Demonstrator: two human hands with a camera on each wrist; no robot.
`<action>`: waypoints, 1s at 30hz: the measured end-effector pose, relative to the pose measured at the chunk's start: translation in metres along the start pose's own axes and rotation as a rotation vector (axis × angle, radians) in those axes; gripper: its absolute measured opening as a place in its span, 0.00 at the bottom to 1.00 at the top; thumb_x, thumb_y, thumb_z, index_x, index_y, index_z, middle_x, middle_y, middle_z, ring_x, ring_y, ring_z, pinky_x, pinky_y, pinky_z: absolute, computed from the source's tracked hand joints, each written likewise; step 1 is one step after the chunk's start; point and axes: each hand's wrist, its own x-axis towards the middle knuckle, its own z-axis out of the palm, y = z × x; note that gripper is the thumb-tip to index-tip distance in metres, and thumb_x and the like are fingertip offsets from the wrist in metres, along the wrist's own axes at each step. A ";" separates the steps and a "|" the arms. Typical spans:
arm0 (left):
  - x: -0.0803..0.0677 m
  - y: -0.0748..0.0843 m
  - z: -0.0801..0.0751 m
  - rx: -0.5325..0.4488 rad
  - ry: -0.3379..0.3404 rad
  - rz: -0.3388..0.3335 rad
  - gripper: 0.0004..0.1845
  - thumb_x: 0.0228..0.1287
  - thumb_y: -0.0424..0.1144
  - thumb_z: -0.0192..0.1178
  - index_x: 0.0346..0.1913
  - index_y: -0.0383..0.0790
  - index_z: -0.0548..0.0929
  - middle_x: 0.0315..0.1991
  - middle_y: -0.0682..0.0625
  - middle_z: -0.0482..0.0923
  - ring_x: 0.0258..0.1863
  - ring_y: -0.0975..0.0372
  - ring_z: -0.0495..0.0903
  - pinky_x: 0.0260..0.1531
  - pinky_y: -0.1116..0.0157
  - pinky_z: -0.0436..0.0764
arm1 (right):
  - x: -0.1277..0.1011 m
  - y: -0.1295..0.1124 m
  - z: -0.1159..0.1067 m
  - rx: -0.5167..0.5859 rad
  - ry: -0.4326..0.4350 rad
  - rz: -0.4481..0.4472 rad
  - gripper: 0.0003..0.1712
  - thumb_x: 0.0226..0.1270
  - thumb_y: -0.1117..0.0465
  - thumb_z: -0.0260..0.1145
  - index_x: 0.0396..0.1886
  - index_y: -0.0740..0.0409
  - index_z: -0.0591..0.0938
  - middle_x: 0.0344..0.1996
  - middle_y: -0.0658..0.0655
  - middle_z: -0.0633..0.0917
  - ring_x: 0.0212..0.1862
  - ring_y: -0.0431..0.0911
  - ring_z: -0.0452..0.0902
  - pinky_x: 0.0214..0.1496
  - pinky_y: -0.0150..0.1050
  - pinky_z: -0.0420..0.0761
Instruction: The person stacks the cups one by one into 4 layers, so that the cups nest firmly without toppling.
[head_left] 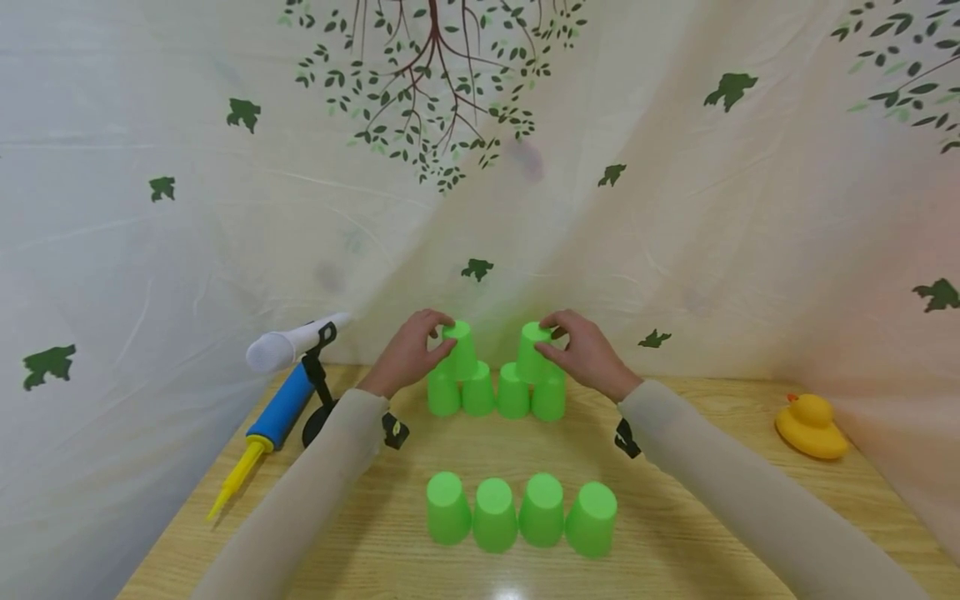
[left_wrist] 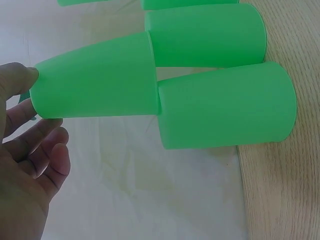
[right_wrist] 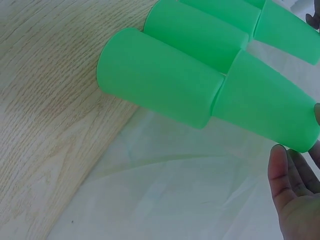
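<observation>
My left hand [head_left: 408,353] pinches the closed end of an upside-down green cup [head_left: 462,354] between thumb and fingers. That cup stands on two more upturned cups, and in the left wrist view its rim meets the lower cup [left_wrist: 227,107]. On the other side, my right hand [head_left: 591,353] holds a matching upper cup [head_left: 531,357] by its closed end. Beneath it sit two cups, the outer one [right_wrist: 160,77] showing in full in the right wrist view. The two small stacks stand side by side at the back of the table.
Several upturned green cups [head_left: 494,517] form a row nearer me on the wooden table [head_left: 690,533]. At left lie a blue and yellow hand pump [head_left: 279,410] and a white microphone [head_left: 288,346] on a black stand. A yellow rubber duck [head_left: 810,427] sits at right. Behind hangs a printed curtain [head_left: 570,250].
</observation>
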 end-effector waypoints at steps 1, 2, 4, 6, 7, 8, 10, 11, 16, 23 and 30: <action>0.000 0.000 0.000 -0.003 -0.001 -0.001 0.17 0.58 0.45 0.54 0.48 0.41 0.72 0.44 0.50 0.68 0.37 0.54 0.70 0.34 0.63 0.70 | 0.000 0.000 0.000 0.003 -0.002 0.000 0.20 0.55 0.52 0.62 0.45 0.55 0.73 0.43 0.51 0.73 0.42 0.46 0.71 0.35 0.38 0.73; 0.000 0.000 0.000 -0.005 -0.002 -0.003 0.17 0.58 0.46 0.54 0.48 0.41 0.72 0.44 0.50 0.68 0.38 0.54 0.70 0.34 0.63 0.70 | -0.001 0.000 0.000 0.005 -0.002 -0.001 0.20 0.55 0.52 0.62 0.46 0.55 0.72 0.43 0.51 0.73 0.42 0.46 0.71 0.35 0.38 0.73; -0.001 -0.001 -0.001 -0.003 -0.005 -0.010 0.18 0.58 0.47 0.53 0.48 0.42 0.71 0.45 0.51 0.68 0.38 0.54 0.69 0.34 0.63 0.70 | -0.002 0.000 -0.001 0.004 0.001 -0.006 0.21 0.55 0.52 0.62 0.47 0.56 0.72 0.44 0.52 0.73 0.42 0.46 0.71 0.35 0.38 0.73; -0.002 -0.001 -0.002 -0.009 -0.003 -0.014 0.19 0.58 0.47 0.54 0.49 0.42 0.71 0.45 0.50 0.68 0.38 0.54 0.69 0.34 0.63 0.69 | -0.003 0.000 -0.002 0.001 0.005 -0.012 0.22 0.55 0.53 0.62 0.48 0.56 0.71 0.45 0.52 0.73 0.43 0.47 0.71 0.36 0.39 0.73; -0.003 -0.002 -0.003 -0.011 0.000 -0.015 0.19 0.58 0.48 0.54 0.49 0.42 0.71 0.45 0.50 0.68 0.38 0.54 0.69 0.34 0.62 0.69 | -0.004 -0.001 -0.003 0.002 0.006 -0.015 0.22 0.55 0.53 0.62 0.48 0.56 0.71 0.45 0.52 0.73 0.43 0.47 0.71 0.36 0.39 0.73; -0.004 -0.002 -0.004 -0.008 0.005 -0.014 0.19 0.57 0.48 0.54 0.49 0.42 0.71 0.45 0.50 0.68 0.38 0.54 0.69 0.34 0.63 0.69 | -0.004 -0.001 -0.004 0.000 0.010 -0.016 0.22 0.55 0.53 0.62 0.48 0.56 0.71 0.45 0.52 0.73 0.43 0.47 0.71 0.36 0.39 0.74; -0.007 -0.003 -0.006 -0.002 0.018 -0.011 0.19 0.57 0.48 0.54 0.49 0.42 0.71 0.46 0.50 0.68 0.37 0.56 0.69 0.34 0.63 0.69 | -0.006 -0.002 -0.006 0.003 0.017 -0.019 0.23 0.54 0.53 0.62 0.48 0.56 0.71 0.45 0.52 0.73 0.43 0.47 0.71 0.36 0.40 0.74; -0.009 -0.004 -0.007 -0.001 0.027 -0.006 0.19 0.57 0.48 0.54 0.49 0.42 0.71 0.46 0.50 0.67 0.37 0.57 0.69 0.34 0.63 0.70 | -0.007 -0.002 -0.007 0.003 0.019 -0.021 0.23 0.54 0.53 0.62 0.49 0.56 0.71 0.45 0.52 0.73 0.43 0.47 0.71 0.36 0.41 0.74; -0.019 -0.003 -0.012 0.012 0.066 0.029 0.18 0.57 0.47 0.55 0.48 0.44 0.70 0.46 0.53 0.63 0.37 0.60 0.67 0.32 0.65 0.71 | -0.011 -0.004 -0.011 -0.013 0.035 -0.036 0.23 0.54 0.53 0.63 0.48 0.55 0.71 0.44 0.52 0.73 0.42 0.46 0.71 0.34 0.39 0.74; -0.036 0.007 -0.024 0.017 0.085 0.086 0.19 0.57 0.49 0.54 0.48 0.45 0.70 0.47 0.53 0.62 0.37 0.62 0.66 0.31 0.66 0.71 | -0.022 -0.010 -0.018 -0.035 0.033 -0.082 0.23 0.54 0.51 0.62 0.49 0.54 0.71 0.44 0.52 0.72 0.41 0.42 0.71 0.31 0.36 0.73; -0.059 0.023 -0.034 0.045 0.048 0.181 0.20 0.57 0.48 0.54 0.50 0.42 0.69 0.49 0.52 0.62 0.40 0.61 0.67 0.36 0.66 0.72 | -0.039 -0.021 -0.025 -0.051 0.025 -0.169 0.23 0.54 0.51 0.62 0.49 0.54 0.71 0.44 0.46 0.71 0.41 0.40 0.70 0.31 0.38 0.74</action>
